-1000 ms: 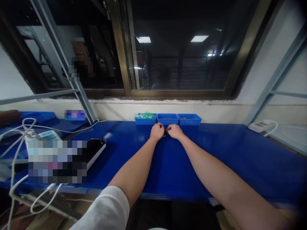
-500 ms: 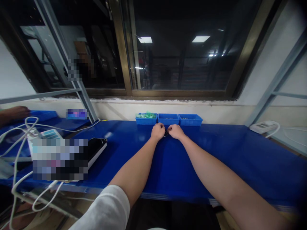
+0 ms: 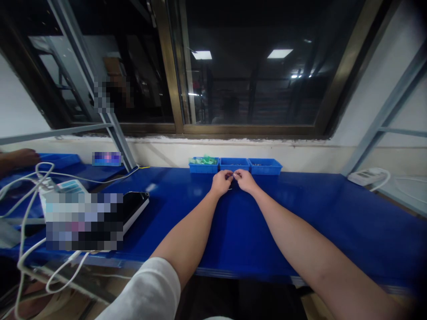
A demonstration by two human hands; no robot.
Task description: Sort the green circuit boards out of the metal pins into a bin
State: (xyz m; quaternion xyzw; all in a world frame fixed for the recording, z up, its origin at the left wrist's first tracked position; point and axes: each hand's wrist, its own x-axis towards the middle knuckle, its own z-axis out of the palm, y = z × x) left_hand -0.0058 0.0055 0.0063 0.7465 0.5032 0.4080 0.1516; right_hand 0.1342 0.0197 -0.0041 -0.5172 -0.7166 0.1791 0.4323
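Observation:
My left hand [image 3: 221, 183] and my right hand [image 3: 244, 181] meet fingertip to fingertip just in front of three small blue bins. Both are closed in a pinch. Whatever lies between the fingers is too small to make out. A thin pale piece [image 3: 230, 189] shows below the left fingers; I cannot tell whether it is held or lies on the table. The left bin [image 3: 204, 169] holds green and white items. Behind my hands, the middle bin [image 3: 230, 166] has small contents I cannot name. More small pieces are in the right bin [image 3: 267, 170].
On the blue table [image 3: 300, 240], a dark-topped device [image 3: 135, 206] and white cables [image 3: 25, 231] are at the left. A power strip [image 3: 365, 176] sits at the right by a metal post. Another person's hand [image 3: 23, 157] is at the far left near a blue tray [image 3: 63, 158].
My fingertips have come closer together and lifted slightly. The dark gap between them has narrowed, and the thin pale piece below the left fingers shows more clearly.

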